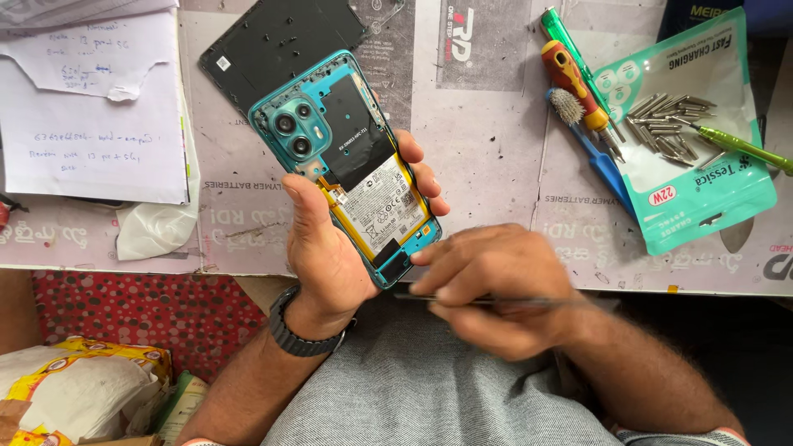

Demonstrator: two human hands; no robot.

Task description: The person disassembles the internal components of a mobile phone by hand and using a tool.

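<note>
Head view, left hand cradling opened phone, right hand pinching tweezers

At your 10 o'clock, handwritten papers lie on the table, with a crumpled plastic scrap just below them. At 12 sits a black back cover. At 2 you have a teal pouch strewn with metal bits, beside a red-handled screwdriver, a green tool and a brush.
</note>
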